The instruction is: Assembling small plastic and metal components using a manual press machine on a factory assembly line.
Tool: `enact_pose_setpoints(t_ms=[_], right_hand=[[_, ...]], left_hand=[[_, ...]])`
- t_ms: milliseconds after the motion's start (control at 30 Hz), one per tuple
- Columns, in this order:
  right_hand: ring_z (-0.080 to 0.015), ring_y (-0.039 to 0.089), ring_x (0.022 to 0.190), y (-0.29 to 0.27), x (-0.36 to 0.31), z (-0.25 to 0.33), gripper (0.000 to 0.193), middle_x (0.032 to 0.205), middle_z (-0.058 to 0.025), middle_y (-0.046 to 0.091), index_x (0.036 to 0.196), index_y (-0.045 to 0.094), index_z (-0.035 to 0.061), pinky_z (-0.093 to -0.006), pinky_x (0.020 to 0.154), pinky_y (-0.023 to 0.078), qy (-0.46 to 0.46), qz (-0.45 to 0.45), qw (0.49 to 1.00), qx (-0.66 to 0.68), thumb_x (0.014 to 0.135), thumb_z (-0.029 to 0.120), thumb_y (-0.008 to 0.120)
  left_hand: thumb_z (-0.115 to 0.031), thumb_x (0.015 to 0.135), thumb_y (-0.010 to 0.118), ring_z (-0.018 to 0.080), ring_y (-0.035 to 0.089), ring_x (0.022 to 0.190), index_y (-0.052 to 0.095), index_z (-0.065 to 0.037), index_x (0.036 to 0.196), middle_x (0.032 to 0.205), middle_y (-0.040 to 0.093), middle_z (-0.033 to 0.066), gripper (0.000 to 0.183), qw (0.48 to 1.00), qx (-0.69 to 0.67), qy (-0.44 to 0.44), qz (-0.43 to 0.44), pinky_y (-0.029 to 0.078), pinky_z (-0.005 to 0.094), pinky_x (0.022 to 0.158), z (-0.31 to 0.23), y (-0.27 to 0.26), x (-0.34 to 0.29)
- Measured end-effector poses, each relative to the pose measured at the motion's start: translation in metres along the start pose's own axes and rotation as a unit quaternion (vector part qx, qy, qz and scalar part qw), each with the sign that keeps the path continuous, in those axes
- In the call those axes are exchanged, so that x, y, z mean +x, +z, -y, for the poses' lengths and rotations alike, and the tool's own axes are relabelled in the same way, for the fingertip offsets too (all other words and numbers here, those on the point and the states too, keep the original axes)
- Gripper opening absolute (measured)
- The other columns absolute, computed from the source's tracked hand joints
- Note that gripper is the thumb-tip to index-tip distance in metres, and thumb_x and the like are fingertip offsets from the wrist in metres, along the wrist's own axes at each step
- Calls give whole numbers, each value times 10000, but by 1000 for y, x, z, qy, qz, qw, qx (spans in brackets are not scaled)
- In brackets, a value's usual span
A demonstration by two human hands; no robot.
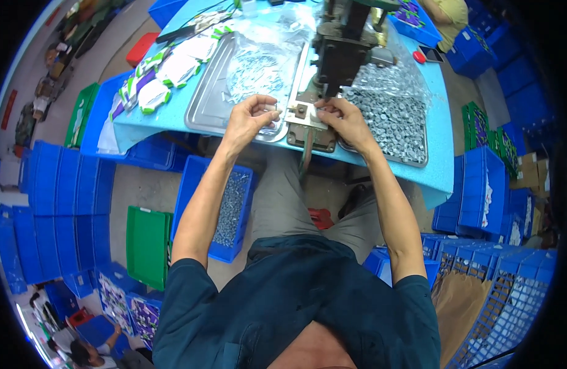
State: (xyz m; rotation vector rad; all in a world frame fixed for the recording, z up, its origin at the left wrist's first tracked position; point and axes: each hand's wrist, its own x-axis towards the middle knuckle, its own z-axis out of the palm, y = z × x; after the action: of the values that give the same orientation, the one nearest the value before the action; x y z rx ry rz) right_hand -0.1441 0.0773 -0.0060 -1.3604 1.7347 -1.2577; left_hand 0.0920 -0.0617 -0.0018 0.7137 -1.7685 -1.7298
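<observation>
My blue table (440, 166) carries silver-grey trays (204, 104) and a dark green-black press (342, 49). Blue crates (80, 190) and a green crate (147, 246) surround me; my shirt (295, 301) is dark teal.

blue table (440, 178) as landmark: white/green packets (163, 74) on its far left end, red-and-black phone-like item (428, 56) at its far right edge. under its left front, blue bin w/ small metal parts (229, 209); green crate (147, 245) left of that. blue crate stacks (56, 190) left of table, more (489, 190) to its right.
</observation>
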Motion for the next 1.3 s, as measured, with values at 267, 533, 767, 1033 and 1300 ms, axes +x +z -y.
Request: enact_pose_setpoints(t_ms=[267, 533, 767, 1033, 1300], right_hand=[[-120, 642, 736, 14, -6, -5, 375, 976, -98, 660, 1140, 710, 14, -272, 710, 526, -48, -83, 995, 13, 850, 240, 784], [-128, 670, 721, 11, -8, -9, 371, 1006, -100, 650, 1152, 709, 18, -278, 695, 526, -58, -75, 994, 48, 870, 252, 769], [-50, 544, 749, 12, -9, -5, 390, 988, -26, 627, 1195, 676, -10, -225, 693, 488, -22, -61, 996, 59, 881, 199, 773], [-120, 640, 726, 13, -7, -12, 416, 1007, -92, 637, 1179, 691, 18, -274, 701, 526, -40, -75, 995, 51, 849, 257, 777], [-138, 631, 764, -86, 65, 97, 236, 899, -51, 703, 905, 685, 56, -309, 715, 521, -68, -68, 928, 361, 989, 253, 584]], left_hand=[[-36, 910, 711, 118, 678, 878, 598, 4, 1254, 999, 712, 92, 365, 997, -77, 10, 2, 551, 240, 762, -6, 60, 19], [-76, 916, 711, 57, 614, 771, 716, -2, 1108, 910, 694, 23, 206, 997, 56, 52, -2, 499, 209, 684, -7, 69, 21], [-91, 906, 726, 42, 567, 648, 743, -7, 998, 770, 674, -11, 126, 997, -10, 27, -68, 446, 202, 570, -7, 90, 23], [-78, 888, 734, 108, 639, 666, 733, -9, 969, 814, 713, 51, 106, 982, 125, 119, -76, 489, 242, 597, -4, 92, 21], [-107, 850, 764, 207, 689, 645, 700, 26, 881, 777, 713, 144, 151, 908, 334, 236, -89, 529, 319, 590, -12, 90, 28]])
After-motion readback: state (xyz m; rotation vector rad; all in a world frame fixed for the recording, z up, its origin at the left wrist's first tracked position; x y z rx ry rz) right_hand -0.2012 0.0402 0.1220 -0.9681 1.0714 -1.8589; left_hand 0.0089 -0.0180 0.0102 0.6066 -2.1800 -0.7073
